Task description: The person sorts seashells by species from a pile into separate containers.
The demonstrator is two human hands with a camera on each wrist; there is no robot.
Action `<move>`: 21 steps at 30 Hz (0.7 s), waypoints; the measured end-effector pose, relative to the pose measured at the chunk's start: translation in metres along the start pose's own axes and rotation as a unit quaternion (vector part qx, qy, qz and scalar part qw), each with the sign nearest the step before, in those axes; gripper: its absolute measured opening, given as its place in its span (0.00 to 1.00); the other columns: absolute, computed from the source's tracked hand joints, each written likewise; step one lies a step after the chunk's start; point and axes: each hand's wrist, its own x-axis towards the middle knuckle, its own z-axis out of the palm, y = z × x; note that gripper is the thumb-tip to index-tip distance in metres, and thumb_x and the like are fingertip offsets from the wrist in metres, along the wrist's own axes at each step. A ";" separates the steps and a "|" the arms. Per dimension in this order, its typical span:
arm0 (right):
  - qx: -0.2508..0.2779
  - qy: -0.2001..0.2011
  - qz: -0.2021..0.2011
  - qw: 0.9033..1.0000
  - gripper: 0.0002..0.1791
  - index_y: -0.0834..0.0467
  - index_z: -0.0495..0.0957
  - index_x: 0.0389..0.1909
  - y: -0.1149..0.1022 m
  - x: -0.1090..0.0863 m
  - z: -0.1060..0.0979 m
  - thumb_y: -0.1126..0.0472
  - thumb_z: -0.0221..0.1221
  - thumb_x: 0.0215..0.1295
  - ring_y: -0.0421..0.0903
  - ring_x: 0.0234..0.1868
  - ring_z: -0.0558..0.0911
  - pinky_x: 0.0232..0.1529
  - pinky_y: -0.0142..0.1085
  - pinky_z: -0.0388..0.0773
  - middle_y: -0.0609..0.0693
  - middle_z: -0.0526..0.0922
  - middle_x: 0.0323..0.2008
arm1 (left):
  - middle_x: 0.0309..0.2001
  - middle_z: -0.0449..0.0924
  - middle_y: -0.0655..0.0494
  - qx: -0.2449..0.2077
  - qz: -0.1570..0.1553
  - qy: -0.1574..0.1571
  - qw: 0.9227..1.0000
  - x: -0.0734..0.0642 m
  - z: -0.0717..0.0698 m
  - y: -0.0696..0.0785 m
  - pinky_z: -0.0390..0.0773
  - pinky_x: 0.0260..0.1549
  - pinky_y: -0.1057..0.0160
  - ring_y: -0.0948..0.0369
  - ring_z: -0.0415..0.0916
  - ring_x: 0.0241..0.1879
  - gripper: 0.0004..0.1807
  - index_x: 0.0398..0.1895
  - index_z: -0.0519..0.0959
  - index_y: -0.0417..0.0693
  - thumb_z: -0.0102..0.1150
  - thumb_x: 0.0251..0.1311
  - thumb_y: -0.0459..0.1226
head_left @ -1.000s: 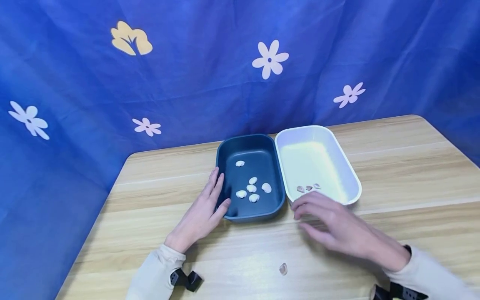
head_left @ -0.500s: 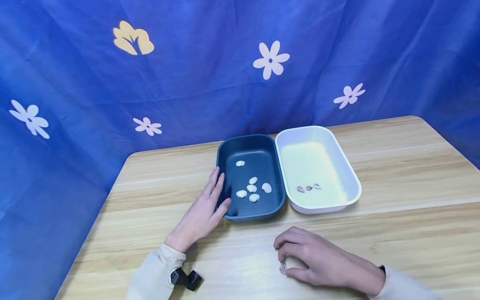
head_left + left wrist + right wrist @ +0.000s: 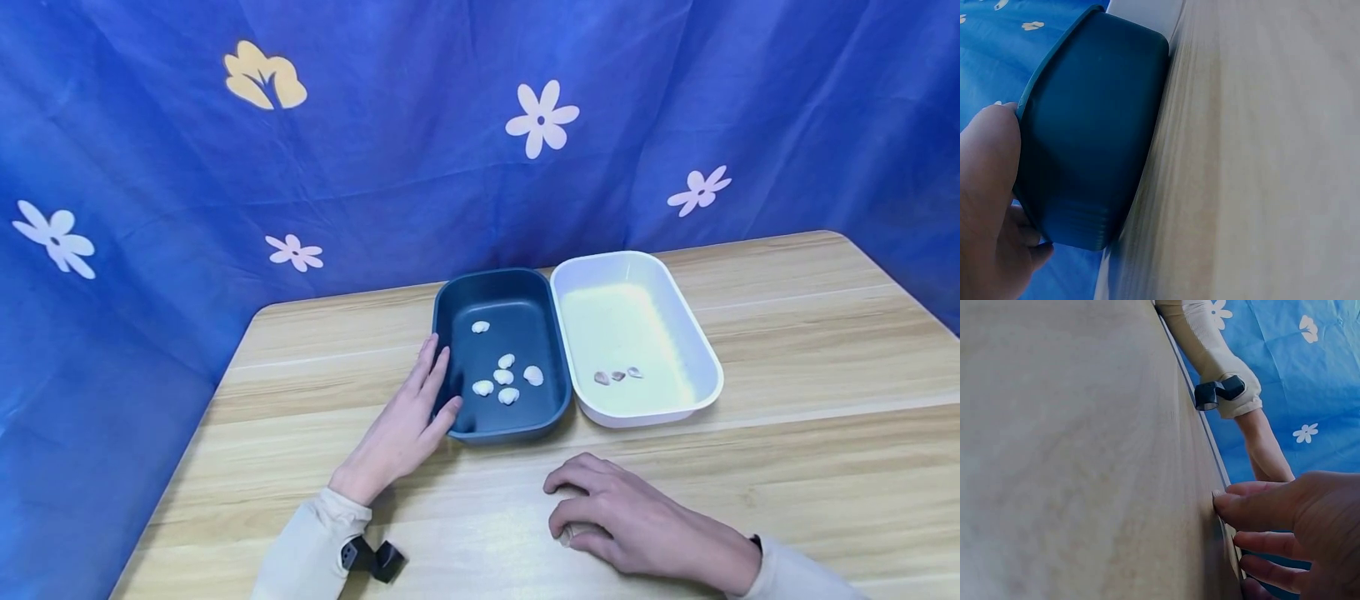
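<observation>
My left hand rests at the left side of a dark blue tray, its fairly straight fingers touching the rim. Several white seashells lie inside that tray. On the table in front of the trays, my right hand pinches a small brownish seashell between thumb and forefinger, hiding most of it. Only an edge of this seashell shows by the thumb in the right wrist view. Three small brownish seashells lie near the front of a white tray.
Both trays stand side by side toward the back of the wooden table. A blue curtain with printed flowers hangs behind and to the left. A black wrist device sits at the left sleeve.
My right hand has moved from the white tray's front edge down toward me, onto the single brownish seashell, and its fingers have closed around it. My left hand has stayed at the blue tray.
</observation>
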 end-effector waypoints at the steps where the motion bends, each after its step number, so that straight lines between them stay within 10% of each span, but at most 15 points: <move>1: 0.000 0.002 -0.002 1.000 0.08 0.43 0.79 0.34 0.000 0.000 0.000 0.58 0.67 0.54 0.42 0.52 0.73 0.50 0.37 0.75 0.44 0.77 0.50 | 0.78 0.33 0.51 0.000 0.000 0.000 1.000 0.000 0.000 0.000 0.53 0.70 0.51 0.56 0.38 0.75 0.36 0.76 0.48 0.41 0.45 0.72 0.46; 15: -0.004 -0.023 0.064 0.998 0.17 0.44 0.72 0.27 0.001 -0.003 -0.003 0.41 0.68 0.49 0.42 0.54 0.73 0.51 0.39 0.75 0.44 0.76 0.53 | 0.78 0.32 0.52 -0.004 -0.003 -0.004 1.000 -0.001 0.000 -0.001 0.53 0.70 0.51 0.55 0.39 0.75 0.36 0.76 0.47 0.42 0.45 0.72 0.46; 21: 0.023 -0.062 0.003 0.998 0.16 0.39 0.79 0.42 0.009 -0.005 -0.012 0.49 0.68 0.51 0.44 0.58 0.71 0.55 0.42 0.73 0.45 0.73 0.58 | 0.78 0.32 0.52 -0.001 0.000 -0.004 1.000 0.000 0.000 -0.001 0.53 0.70 0.51 0.55 0.39 0.75 0.36 0.76 0.48 0.40 0.43 0.72 0.48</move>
